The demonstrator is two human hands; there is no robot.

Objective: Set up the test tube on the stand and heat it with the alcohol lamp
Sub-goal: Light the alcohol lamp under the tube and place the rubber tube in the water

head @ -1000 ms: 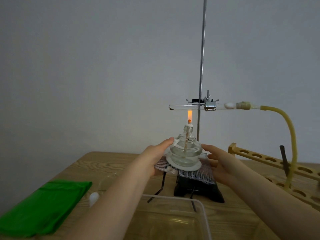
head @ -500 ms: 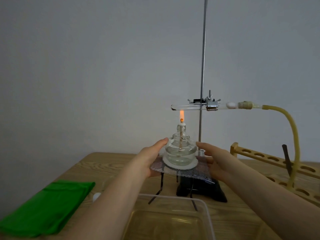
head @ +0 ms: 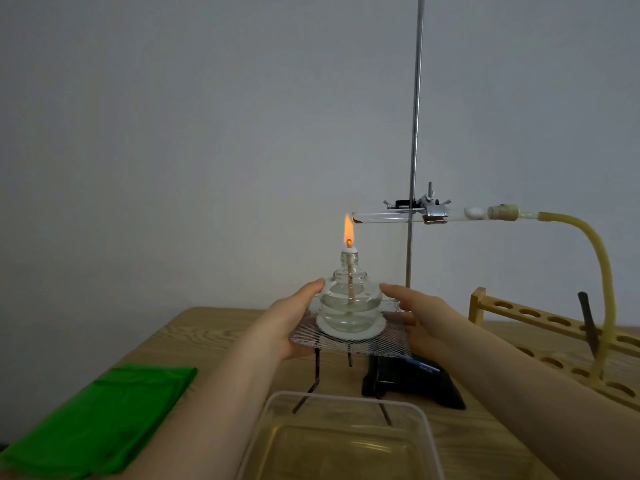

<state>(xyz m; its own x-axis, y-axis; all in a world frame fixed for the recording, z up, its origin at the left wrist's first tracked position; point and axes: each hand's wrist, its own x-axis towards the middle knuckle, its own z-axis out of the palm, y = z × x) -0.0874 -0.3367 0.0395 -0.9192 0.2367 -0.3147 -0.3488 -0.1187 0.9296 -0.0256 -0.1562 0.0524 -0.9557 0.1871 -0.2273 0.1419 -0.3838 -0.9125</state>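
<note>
Left hand (head: 294, 318): fingers straight, resting against wire gauze (head: 381, 341) left edge.
Right hand (head: 420, 317): fingers straight, at gauze right edge.
Alcohol lamp (head: 350, 306): lit, on gauze.
Test tube (head: 384, 216): clamped horizontally on stand (head: 415, 98); flame at closed end.

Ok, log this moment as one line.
lamp: lit, on mesh | flame: at tube closed end | left hand, right hand: flanking lamp

Dim, flat light — soft focus, bowed edges, glowing flame (head: 348, 228)
</note>
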